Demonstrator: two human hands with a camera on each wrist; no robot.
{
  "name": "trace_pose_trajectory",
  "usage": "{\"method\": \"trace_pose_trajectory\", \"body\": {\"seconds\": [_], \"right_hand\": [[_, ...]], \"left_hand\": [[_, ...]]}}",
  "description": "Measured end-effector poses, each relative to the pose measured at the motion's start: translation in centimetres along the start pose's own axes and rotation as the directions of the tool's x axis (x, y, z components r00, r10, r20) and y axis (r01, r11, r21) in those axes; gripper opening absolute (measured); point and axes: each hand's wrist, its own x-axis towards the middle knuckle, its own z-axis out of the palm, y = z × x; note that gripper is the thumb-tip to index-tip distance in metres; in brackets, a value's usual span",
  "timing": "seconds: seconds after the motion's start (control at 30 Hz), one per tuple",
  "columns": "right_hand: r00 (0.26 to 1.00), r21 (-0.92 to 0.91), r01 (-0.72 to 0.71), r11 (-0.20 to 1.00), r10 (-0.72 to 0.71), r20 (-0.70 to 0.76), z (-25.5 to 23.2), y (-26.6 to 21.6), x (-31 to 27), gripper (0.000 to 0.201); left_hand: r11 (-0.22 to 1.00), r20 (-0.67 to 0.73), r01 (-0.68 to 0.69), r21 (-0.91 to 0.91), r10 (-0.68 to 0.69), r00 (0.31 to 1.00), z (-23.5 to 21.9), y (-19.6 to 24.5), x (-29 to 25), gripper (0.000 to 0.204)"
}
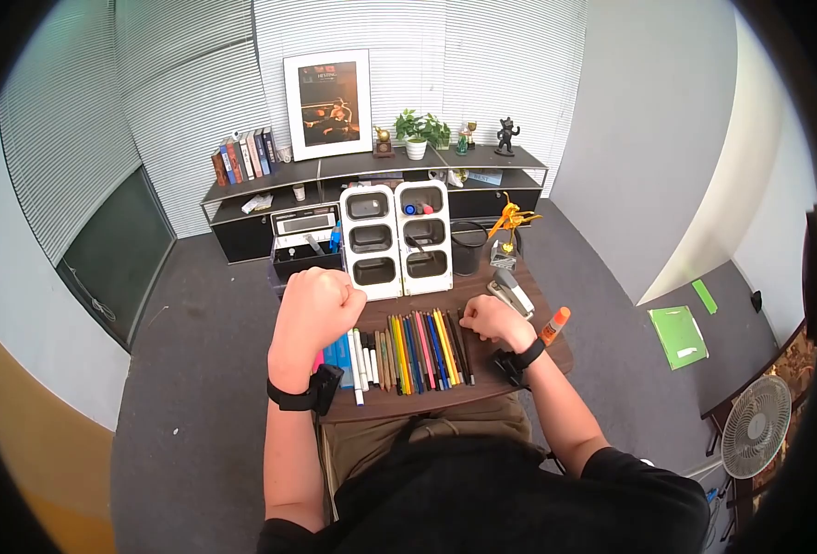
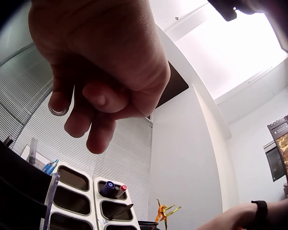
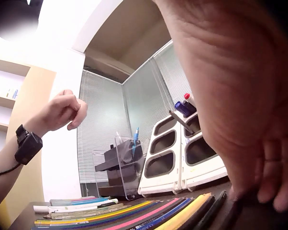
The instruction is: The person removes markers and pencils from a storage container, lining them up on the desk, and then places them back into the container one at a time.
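Note:
My left hand point(image 1: 314, 309) is raised above the left end of a row of pens and pencils; its loosely curled fingers hold nothing in the left wrist view. At the row's right end, my right hand point(image 1: 496, 321) pinches the upper end of a black pencil point(image 1: 465, 353) lying on the table. The right wrist view shows that thumb point(image 3: 237, 189) against the dark pencil, the far fingertips partly shadowed. Colored pencils point(image 1: 422, 351) and white markers point(image 1: 358, 365) lie side by side. Behind them stands a white six-compartment organizer point(image 1: 397, 242) with a few pens in its right column.
A stapler point(image 1: 512, 294) and an orange glue stick point(image 1: 554, 326) are to the right. Behind are a black mesh cup point(image 1: 468, 249) and a golden figurine point(image 1: 510, 222). A dark desk box point(image 1: 302, 254) stands left of the organizer.

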Motion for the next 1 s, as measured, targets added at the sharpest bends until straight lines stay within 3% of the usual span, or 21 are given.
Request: {"method": "trace_pose_trajectory", "body": {"seconds": [0.17,0.27,0.47,0.53,0.6,0.67,0.73,0.8,0.97,1.0], "right_hand": [[0.996,-0.004,-0.049,0.999,0.049,-0.080,0.2,-0.9,-0.7,0.031],[0.982,-0.023,0.065,0.998,-0.068,-0.175,1.1,0.3,0.3,0.031],[0.987,0.169,0.019,0.985,0.008,-0.159,-1.1,-1.9,-0.9,0.028],[0.932,0.279,0.172,0.945,-0.065,-0.356,-1.7,-2.4,-1.3,0.024],[0.919,0.298,0.205,0.932,-0.078,-0.387,-2.3,-2.6,-1.5,0.021],[0.687,0.125,0.487,0.864,-0.291,-0.666,-2.5,-2.0,-1.1,0.026],[0.668,0.111,0.497,0.861,-0.298,-0.681,-3.9,-3.7,-3.0,0.018],[0.591,0.158,0.621,0.768,-0.326,-0.738,-4.6,-4.4,-4.0,0.009],[0.478,0.096,0.702,0.705,-0.367,-0.798,-4.1,-4.8,-4.2,0.013],[0.413,0.031,0.714,0.699,-0.386,-0.825,-3.8,-4.9,-3.9,0.014]], "left_hand": [[1.000,-0.012,-0.003,-0.017,0.003,1.000,0.0,0.0,0.0,0.028],[1.000,-0.011,0.002,-0.026,-0.002,1.000,0.0,-0.1,0.0,0.028],[1.000,-0.022,0.009,-0.011,-0.009,1.000,-0.2,0.0,0.0,0.029],[1.000,-0.025,0.008,-0.010,-0.009,1.000,-0.2,-0.1,-0.1,0.029],[1.000,-0.017,0.014,-0.003,-0.014,1.000,-0.2,-0.2,0.0,0.029],[1.000,-0.012,0.021,-0.009,-0.021,1.000,-0.3,0.1,0.0,0.029],[1.000,-0.007,0.026,-0.014,-0.026,1.000,-0.3,0.2,0.0,0.029],[0.999,0.008,0.040,-0.010,-0.040,0.999,-0.2,0.2,0.0,0.030],[0.999,0.021,0.046,0.000,-0.046,0.999,-0.2,0.2,0.0,0.029],[0.999,0.011,0.038,0.003,-0.038,0.999,-0.3,0.2,0.0,0.029]]}}
